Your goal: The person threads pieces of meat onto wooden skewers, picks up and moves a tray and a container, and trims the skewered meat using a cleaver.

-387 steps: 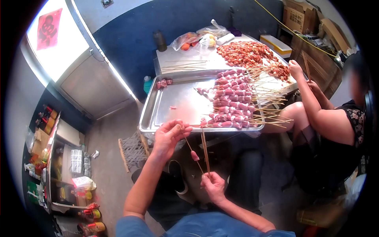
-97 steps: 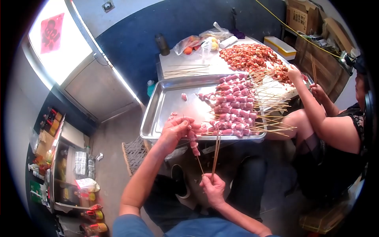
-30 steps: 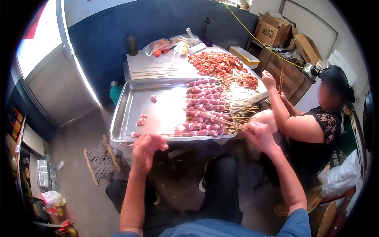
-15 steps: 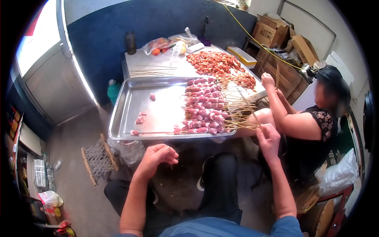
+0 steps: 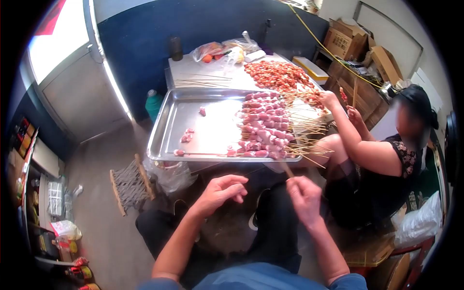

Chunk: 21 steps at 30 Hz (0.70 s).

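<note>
My right hand (image 5: 304, 197) is closed around a wooden skewer (image 5: 287, 169), just in front of the tray's near right corner. The skewer slants up toward the meat, and its far end is blurred against the pile. My left hand (image 5: 224, 191) hovers before the tray's front edge, fingers loosely bent and apart, with nothing visible in them. Rows of raw meat skewers (image 5: 263, 125) lie on the right side of the metal tray (image 5: 164, 125), sticks jutting over its right rim. Loose meat pieces (image 5: 187, 135) sit farther left in the tray.
Behind the tray are a heap of red seasoned meat (image 5: 278, 75), bare skewers (image 5: 203, 79) and plastic bags of produce (image 5: 217, 50). A co-worker (image 5: 382, 140) sits at the right, handling skewers. A woven stool (image 5: 131, 184) stands on the floor at left.
My right hand has moved left and down, its skewer swinging from upright to slanting at the tray. My left hand has shifted slightly right. The view has turned a little.
</note>
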Available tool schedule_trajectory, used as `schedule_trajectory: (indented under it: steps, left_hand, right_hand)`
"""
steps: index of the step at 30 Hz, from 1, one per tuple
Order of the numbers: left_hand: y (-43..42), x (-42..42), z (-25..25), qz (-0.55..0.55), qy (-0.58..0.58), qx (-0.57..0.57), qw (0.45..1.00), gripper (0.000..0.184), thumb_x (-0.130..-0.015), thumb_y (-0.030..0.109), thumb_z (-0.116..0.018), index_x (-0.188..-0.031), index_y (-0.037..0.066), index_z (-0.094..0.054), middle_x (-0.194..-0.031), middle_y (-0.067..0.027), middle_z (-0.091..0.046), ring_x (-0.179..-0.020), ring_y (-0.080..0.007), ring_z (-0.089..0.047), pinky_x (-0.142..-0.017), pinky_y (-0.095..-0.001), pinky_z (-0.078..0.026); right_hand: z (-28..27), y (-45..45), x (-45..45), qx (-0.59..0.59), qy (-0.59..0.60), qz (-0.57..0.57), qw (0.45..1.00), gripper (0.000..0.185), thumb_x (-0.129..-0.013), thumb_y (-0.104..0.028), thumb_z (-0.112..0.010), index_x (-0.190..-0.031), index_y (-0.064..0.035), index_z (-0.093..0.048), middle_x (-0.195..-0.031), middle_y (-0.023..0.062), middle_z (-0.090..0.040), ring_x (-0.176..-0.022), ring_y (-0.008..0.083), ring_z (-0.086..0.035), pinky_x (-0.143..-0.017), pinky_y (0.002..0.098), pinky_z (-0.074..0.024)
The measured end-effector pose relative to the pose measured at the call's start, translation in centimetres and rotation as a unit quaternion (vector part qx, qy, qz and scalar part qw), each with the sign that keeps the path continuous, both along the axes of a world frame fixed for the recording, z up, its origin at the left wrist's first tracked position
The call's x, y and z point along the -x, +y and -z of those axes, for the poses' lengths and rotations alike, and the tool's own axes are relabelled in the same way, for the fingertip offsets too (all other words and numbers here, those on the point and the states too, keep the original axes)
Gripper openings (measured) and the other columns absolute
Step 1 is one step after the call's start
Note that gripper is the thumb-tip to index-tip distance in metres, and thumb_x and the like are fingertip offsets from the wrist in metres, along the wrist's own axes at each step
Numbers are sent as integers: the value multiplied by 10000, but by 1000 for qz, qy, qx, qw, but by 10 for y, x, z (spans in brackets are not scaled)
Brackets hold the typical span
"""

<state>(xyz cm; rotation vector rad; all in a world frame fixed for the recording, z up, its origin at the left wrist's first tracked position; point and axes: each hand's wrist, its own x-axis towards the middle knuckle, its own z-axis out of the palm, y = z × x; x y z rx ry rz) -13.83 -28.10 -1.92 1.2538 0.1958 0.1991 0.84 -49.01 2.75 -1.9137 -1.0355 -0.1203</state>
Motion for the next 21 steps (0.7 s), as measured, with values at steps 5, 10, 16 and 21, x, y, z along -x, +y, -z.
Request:
schedule_trajectory:
  steps: [5, 10, 16, 21]
  left_hand:
    - [-4, 4, 2, 13, -60, -16, 998, 287, -935, 184, -580, -1148, -7, -609, -851, -73, -643, -688, -100, -582, -685, -230, -467]
    - [9, 15, 12, -31, -26, -26, 999, 262, -968, 252, -539, -904, 14, -626, -737, -45, -613, -616, -99, -552, -595, -226, -450]
    - [23, 25, 21, -155, -15, 32, 987, 254, -953, 243, -568, -892, 3, -621, -702, -45, -596, -575, -75, -525, -548, -201, -427]
    - [8, 22, 18, -42, 27, -45, 998, 226, -957, 217, -551, -933, 1, -613, -732, -32, -585, -602, -75, -518, -562, -210, -429]
  right_hand:
    - [36, 31, 42, 75, 58, -145, 985, 85, -859, -111, -626, -885, -37, -656, -767, 145, -632, -661, 295, -631, -590, 346, -492]
    - [52, 43, 61, 100, 123, -173, 972, 106, -873, -115, -611, -892, -14, -638, -727, 149, -609, -631, 290, -606, -579, 357, -470]
    - [79, 38, 73, 91, 274, -154, 945, 143, -906, -135, -608, -925, -2, -657, -663, 68, -618, -557, 102, -559, -518, 258, -437]
    - [82, 45, 90, 41, 450, -131, 882, 172, -933, -160, -585, -932, -7, -664, -660, 2, -613, -525, 40, -511, -473, 201, -405]
